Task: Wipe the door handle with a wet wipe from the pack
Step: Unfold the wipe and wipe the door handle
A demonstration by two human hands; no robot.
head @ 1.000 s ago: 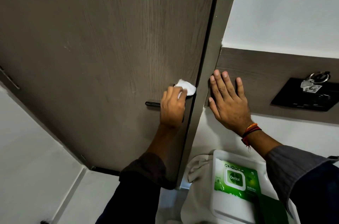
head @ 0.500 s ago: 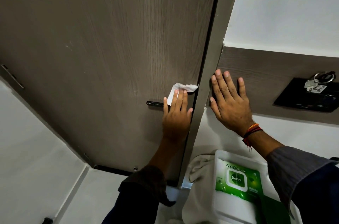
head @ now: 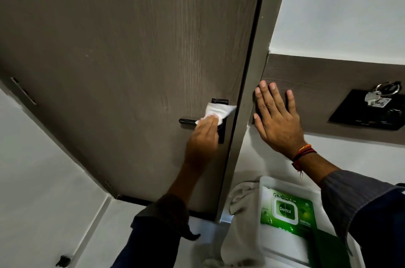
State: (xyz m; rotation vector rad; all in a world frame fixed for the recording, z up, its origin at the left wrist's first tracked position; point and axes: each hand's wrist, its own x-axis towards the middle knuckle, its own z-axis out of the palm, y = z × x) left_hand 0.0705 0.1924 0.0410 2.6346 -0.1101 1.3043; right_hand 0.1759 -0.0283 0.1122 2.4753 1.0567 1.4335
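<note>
A black lever door handle with its black back plate sits near the right edge of the brown wooden door. My left hand presses a white wet wipe against the plate and the inner end of the lever, covering most of both. My right hand lies flat with spread fingers on the wood wall panel right of the door frame, holding nothing. The green wipe pack lies low at the right on a white tray.
A black wall plate with a bunch of keys hangs on the wood panel at right. A white cloth is draped beside the tray. The grey door frame stands between my hands. A small dark door stop sits on the floor.
My left hand has slid down and slightly left on the handle, uncovering the top of the back plate, and the wipe now spreads flatter over the plate. My right hand has stayed put.
</note>
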